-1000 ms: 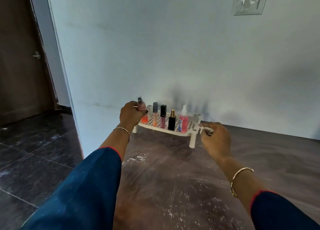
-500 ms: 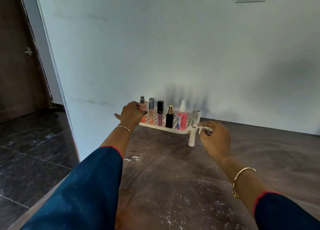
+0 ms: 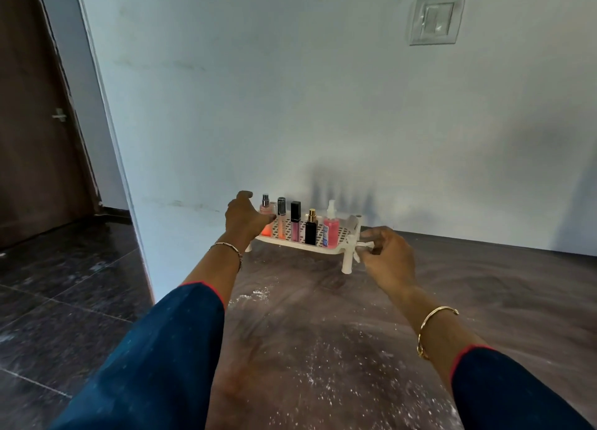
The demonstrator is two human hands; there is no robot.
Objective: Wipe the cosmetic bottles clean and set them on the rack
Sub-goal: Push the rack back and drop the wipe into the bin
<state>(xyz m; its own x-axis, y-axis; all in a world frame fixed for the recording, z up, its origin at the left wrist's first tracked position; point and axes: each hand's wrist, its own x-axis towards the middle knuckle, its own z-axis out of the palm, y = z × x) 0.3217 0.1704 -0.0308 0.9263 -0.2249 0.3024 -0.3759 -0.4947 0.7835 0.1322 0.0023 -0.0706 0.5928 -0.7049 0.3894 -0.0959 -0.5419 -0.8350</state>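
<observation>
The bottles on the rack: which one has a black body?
The black bottle with the gold cap, fourth from the left; the other four show pink or orange contents.

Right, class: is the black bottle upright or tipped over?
Upright. The black bottle stands on its base on the rack, gold cap pointing straight up.

Dark blue sleeves (image 3: 155, 365) (red-edged) end above gold wrist bangles (image 3: 434, 327).
</observation>
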